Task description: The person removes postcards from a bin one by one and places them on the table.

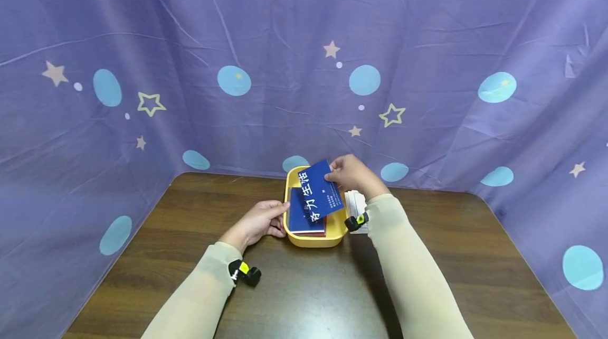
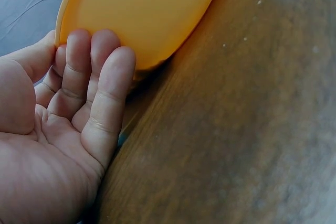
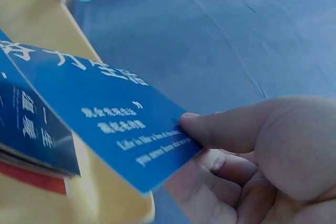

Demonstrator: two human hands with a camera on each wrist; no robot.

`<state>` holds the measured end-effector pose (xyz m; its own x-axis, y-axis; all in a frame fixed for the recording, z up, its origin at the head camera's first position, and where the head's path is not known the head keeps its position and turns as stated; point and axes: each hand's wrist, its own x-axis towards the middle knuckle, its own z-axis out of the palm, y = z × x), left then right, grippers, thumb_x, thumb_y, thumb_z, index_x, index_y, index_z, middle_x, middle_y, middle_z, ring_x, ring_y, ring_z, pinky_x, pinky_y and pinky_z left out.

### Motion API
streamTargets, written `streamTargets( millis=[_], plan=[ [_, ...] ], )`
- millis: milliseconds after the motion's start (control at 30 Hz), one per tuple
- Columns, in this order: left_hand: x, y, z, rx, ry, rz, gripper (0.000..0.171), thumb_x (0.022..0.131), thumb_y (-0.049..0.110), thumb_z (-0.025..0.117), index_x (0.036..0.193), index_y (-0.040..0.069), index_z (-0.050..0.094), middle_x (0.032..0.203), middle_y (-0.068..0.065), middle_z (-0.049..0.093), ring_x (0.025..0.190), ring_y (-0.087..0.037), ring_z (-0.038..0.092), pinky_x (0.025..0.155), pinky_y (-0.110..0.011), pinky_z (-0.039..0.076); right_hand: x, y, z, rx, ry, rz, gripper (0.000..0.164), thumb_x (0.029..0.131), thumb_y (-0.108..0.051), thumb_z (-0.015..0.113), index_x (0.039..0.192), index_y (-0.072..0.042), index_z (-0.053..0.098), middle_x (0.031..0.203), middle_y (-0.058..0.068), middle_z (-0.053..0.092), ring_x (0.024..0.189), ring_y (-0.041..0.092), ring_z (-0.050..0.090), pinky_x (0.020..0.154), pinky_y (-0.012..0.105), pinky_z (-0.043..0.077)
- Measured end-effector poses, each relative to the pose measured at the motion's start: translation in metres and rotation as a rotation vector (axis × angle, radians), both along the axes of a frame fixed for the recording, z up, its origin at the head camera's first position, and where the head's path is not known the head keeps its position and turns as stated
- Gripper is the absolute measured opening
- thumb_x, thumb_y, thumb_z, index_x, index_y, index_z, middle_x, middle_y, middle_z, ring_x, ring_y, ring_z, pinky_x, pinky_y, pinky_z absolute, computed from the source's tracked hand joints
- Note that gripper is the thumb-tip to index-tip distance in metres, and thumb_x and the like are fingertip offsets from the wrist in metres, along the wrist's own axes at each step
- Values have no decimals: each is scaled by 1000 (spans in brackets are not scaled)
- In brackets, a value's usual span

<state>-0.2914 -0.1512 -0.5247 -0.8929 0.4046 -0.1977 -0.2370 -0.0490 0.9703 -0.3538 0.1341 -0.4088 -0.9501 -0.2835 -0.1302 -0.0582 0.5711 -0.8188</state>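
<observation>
My right hand (image 1: 353,174) pinches a blue printed card (image 3: 121,114) with white Chinese characters by one edge, between thumb and fingers. The card is tilted above a yellow plastic tray (image 1: 313,242). Inside the tray lies a stack of dark blue cards (image 1: 297,215), with a red edge (image 3: 34,178) showing low in it; the held card covers part of this stack. At the tray's left side, my left hand (image 1: 258,219) grips the wall, its thumb at the rim and its fingers against the outside, as the left wrist view (image 2: 68,114) shows.
White papers (image 1: 356,203) lie on the wooden table (image 1: 285,286) just right of the tray, partly hidden by my right wrist. A purple curtain (image 1: 294,38) with stars and blue dots hangs behind the table and along both sides.
</observation>
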Motion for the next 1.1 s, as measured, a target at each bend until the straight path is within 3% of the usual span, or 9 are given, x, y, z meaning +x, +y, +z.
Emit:
streamTargets(
  millis=[233,400,567,733,1100],
  plan=[
    [0,0,-1,-6,-1,5,34,110,32,61,99,0,64,72,-2,69,62,-17,69,59,-31,66,3,47,-14,-240,-42,-67,20,101,-4,71,116,8,66,87,12,81,68,20,76,66,35,69],
    [0,1,-1,-13,-15,8,34,110,32,62,100,-1,65,72,-2,69,61,-17,69,59,-32,66,8,85,-25,-310,-45,-103,37,103,-3,68,136,9,56,88,0,78,68,12,67,61,28,63],
    [-1,2,0,-8,-17,10,32,109,31,63,97,1,65,71,-3,69,60,-18,69,58,-31,66,10,119,-38,-321,-54,-142,41,104,-5,66,141,7,51,85,-3,72,72,10,61,63,29,60],
    [-2,4,1,-12,-15,10,34,109,32,63,100,-1,64,71,-2,69,60,-18,69,58,-31,66,12,141,-49,-353,-76,-190,46,104,-5,66,144,10,49,86,-4,73,75,9,66,66,30,64],
    [-2,0,-1,-18,-14,16,38,109,33,63,105,-4,64,73,-2,70,61,-18,69,59,-32,66,8,168,-77,-290,-148,-251,35,103,-9,68,130,9,56,85,2,73,74,15,71,64,32,66]
  ],
)
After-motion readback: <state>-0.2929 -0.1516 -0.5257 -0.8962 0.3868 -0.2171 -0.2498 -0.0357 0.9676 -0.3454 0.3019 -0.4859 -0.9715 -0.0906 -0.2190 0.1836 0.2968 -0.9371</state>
